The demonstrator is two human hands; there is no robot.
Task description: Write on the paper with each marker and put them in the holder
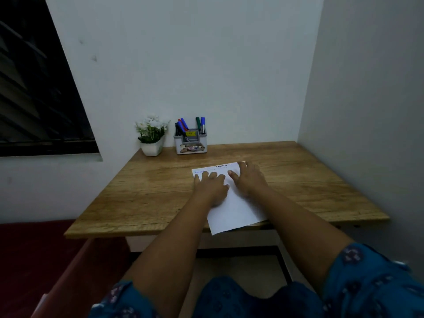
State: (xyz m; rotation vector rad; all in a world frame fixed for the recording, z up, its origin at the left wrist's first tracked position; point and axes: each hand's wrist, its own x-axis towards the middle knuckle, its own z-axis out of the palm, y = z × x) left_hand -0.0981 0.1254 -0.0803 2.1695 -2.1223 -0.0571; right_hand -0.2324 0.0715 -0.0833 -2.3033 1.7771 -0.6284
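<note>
A white sheet of paper (231, 212) lies on the wooden table (160, 189), its near corner hanging over the front edge. Handwriting in black and blue runs along its far end. My left hand (211, 184) and my right hand (249, 177) both rest flat on the paper, fingers spread, holding nothing. A grey holder (191, 143) stands at the back of the table by the wall. Several markers (183, 125) stick up from it, blue, red, black and green. No marker lies on the table.
A small white pot with white flowers (152, 135) stands left of the holder. Walls close the table in at the back and right. A dark window (34, 88) is on the left. A red surface (34, 249) lies low on the left.
</note>
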